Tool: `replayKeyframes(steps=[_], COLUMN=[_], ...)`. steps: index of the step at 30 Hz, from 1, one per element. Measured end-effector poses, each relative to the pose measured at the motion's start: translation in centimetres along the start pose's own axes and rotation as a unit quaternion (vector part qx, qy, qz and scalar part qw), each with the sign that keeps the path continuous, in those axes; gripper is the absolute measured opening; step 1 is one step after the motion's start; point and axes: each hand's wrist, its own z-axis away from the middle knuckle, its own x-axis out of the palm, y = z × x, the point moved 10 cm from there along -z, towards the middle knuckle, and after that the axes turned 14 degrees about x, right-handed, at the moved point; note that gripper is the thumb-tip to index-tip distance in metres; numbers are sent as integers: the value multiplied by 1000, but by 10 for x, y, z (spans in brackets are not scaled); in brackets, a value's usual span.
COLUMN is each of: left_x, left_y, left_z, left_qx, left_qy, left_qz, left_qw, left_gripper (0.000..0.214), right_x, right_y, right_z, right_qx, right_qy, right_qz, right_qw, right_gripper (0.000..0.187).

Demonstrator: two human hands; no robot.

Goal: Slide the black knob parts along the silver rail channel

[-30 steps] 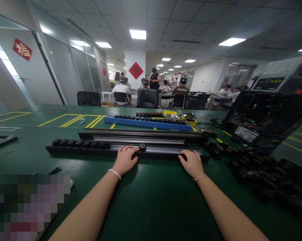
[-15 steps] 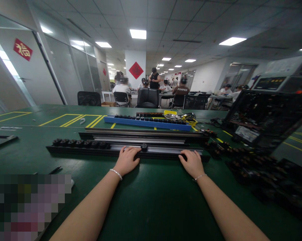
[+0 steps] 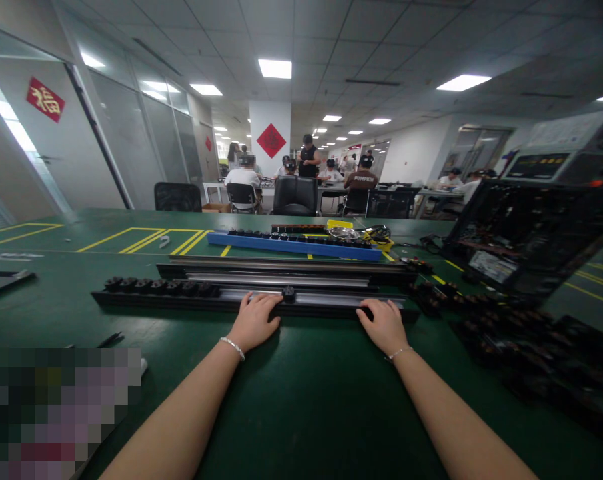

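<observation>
A long black rail with a silver channel lies across the green table in front of me. Several small black sockets fill its left end, and one lone black socket sits in the channel near the middle. My left hand rests on the rail's near edge, fingers stretched flat, fingertips just left of the lone socket. My right hand lies flat on the rail near its right end, fingers extended. Neither hand holds anything.
A second black rail lies just behind, and a blue strip with black sockets behind that. A heap of loose black sockets covers the table at right, beside a dark open machine. People sit at desks far back.
My left hand has slid slightly right along the rail, and the lone socket has shifted right with it. My right hand has stayed in place.
</observation>
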Motion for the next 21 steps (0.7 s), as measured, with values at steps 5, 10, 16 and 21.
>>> replayKeyframes(steps=[5,10,16,21], left_x=[0,-1,-1,0], left_y=[1,4,5,7], left_z=[0,-1,-1,-1], left_qx=[0,3,4,10], left_qy=[-5,-9,-17,-17], left_qz=[-9,-1,-5,-6], left_qw=[1000,1000,1000,1000], left_gripper=[46,47,48,49], right_x=[-1,-2,-2,0], right_y=[-1,-2,-1,0], right_z=[0,1,0,0], right_qx=[1,2,2,6], right_qy=[-1,0,-3,-6], right_qz=[2,2,-2,0], right_qw=[1000,1000,1000,1000], right_gripper=[26,25,26,25])
